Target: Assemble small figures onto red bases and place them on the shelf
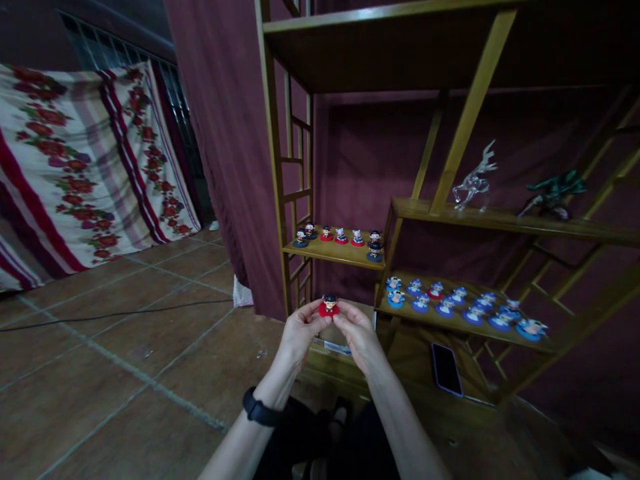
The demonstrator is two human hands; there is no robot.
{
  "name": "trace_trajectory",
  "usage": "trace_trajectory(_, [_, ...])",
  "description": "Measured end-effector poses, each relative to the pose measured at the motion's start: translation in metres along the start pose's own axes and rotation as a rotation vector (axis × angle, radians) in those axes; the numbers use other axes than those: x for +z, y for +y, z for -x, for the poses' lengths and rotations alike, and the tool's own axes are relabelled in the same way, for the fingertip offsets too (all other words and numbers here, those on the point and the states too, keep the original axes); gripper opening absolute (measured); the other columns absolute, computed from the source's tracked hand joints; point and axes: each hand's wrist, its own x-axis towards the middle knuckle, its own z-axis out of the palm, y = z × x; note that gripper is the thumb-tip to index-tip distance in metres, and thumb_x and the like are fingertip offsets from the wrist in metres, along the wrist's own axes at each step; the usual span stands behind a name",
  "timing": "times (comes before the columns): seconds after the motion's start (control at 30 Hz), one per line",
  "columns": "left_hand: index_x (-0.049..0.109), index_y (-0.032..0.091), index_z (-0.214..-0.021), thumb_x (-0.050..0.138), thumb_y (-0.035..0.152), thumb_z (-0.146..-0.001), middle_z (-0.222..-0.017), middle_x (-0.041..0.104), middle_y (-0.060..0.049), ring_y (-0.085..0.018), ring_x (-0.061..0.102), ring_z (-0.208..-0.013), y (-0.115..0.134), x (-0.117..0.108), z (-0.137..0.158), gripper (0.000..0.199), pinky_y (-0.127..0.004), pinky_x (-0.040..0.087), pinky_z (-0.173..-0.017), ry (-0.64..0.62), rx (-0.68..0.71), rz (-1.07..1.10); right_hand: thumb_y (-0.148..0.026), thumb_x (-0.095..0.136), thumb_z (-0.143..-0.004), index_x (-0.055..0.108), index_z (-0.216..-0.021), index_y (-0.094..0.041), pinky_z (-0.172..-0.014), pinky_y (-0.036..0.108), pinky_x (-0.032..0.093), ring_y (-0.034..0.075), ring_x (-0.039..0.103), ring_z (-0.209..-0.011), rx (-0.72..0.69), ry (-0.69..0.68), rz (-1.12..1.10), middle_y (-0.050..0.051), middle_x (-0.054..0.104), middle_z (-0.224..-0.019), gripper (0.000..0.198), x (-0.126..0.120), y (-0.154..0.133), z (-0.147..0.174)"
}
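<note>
Between my two hands is a small figurine [329,305] with a black hat on a round red base. My left hand [303,325] pinches the base from the left, and my right hand [354,325] grips it from the right. Both thumbs press on the near edge. Beyond it, a small wooden shelf [340,253] bears several similar figurines, among them a red-based figurine [327,233] and a dark-based figurine [375,251]. Below my hands a box [337,347] is partly hidden.
Blue and white figurines [446,306] stand in rows on the lower right shelf [545,343]. Higher up are a clear deer ornament [473,183] and a dark green ornament [557,190]. A phone [447,369] lies at the bottom right. A cable [125,313] crosses the tiled floor.
</note>
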Motion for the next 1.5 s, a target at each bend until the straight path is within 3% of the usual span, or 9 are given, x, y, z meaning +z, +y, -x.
trace_trajectory(0.33, [0.065,0.012,-0.099,0.078,0.016,-0.052,-0.092,0.070,-0.008,-0.018,0.064,-0.080,-0.008,-0.007,-0.009,0.049,-0.030,0.046,-0.082,0.020,-0.022,-0.025,-0.024,0.072,-0.059,0.064,-0.098,-0.018,-0.094,0.039,0.041,0.021,0.060,-0.098,0.067,0.026,0.013,0.007,0.067,-0.101,0.040,-0.002,0.011,-0.009])
trace_trajectory(0.6, [0.066,0.012,-0.098,0.077,0.015,-0.055,-0.096,0.068,-0.010,-0.016,0.063,-0.086,-0.015,-0.014,-0.017,0.044,-0.027,0.043,-0.086,-0.048,-0.108,0.113,-0.030,0.074,-0.058,0.063,-0.098,-0.019,-0.092,0.042,0.042,0.023,0.060,-0.096,0.018,0.023,0.051,0.007,0.067,-0.098,0.042,-0.004,0.017,-0.016])
trace_trajectory(0.77, [0.066,0.013,-0.096,0.078,0.014,-0.055,-0.095,0.068,-0.010,-0.016,0.062,-0.086,-0.015,-0.007,-0.023,0.042,-0.027,0.042,-0.086,-0.038,-0.119,0.097,-0.032,0.073,-0.059,0.063,-0.098,-0.019,-0.090,0.042,0.043,0.023,0.060,-0.096,0.020,0.018,0.045,0.007,0.067,-0.099,0.042,-0.010,0.013,-0.018])
trace_trajectory(1.0, [0.064,0.012,-0.096,0.079,0.015,-0.054,-0.094,0.068,-0.010,-0.016,0.062,-0.084,-0.014,0.004,-0.033,0.045,-0.028,0.043,-0.084,-0.045,-0.093,0.071,-0.028,0.068,-0.066,0.062,-0.102,-0.019,-0.093,0.041,0.040,0.022,0.059,-0.099,0.003,-0.020,0.072,0.007,0.066,-0.104,0.038,-0.016,0.002,-0.025])
trace_trajectory(1.27, [0.063,0.012,-0.097,0.079,0.015,-0.051,-0.091,0.069,-0.010,-0.016,0.063,-0.080,-0.019,0.004,-0.033,0.048,-0.030,0.045,-0.083,-0.034,-0.037,0.009,-0.031,0.069,-0.064,0.062,-0.104,-0.020,-0.093,0.042,0.041,0.022,0.059,-0.099,0.025,0.033,0.114,0.007,0.066,-0.105,0.042,-0.023,0.005,-0.026])
trace_trajectory(1.5, [0.064,0.012,-0.095,0.079,0.022,-0.050,-0.085,0.070,-0.008,-0.019,0.065,-0.076,-0.020,0.000,-0.029,0.049,-0.032,0.049,-0.077,-0.035,-0.018,-0.094,-0.033,0.067,-0.067,0.063,-0.103,-0.020,-0.089,0.041,0.044,0.024,0.059,-0.101,0.046,-0.052,0.152,0.007,0.066,-0.106,0.039,-0.021,-0.001,-0.025])
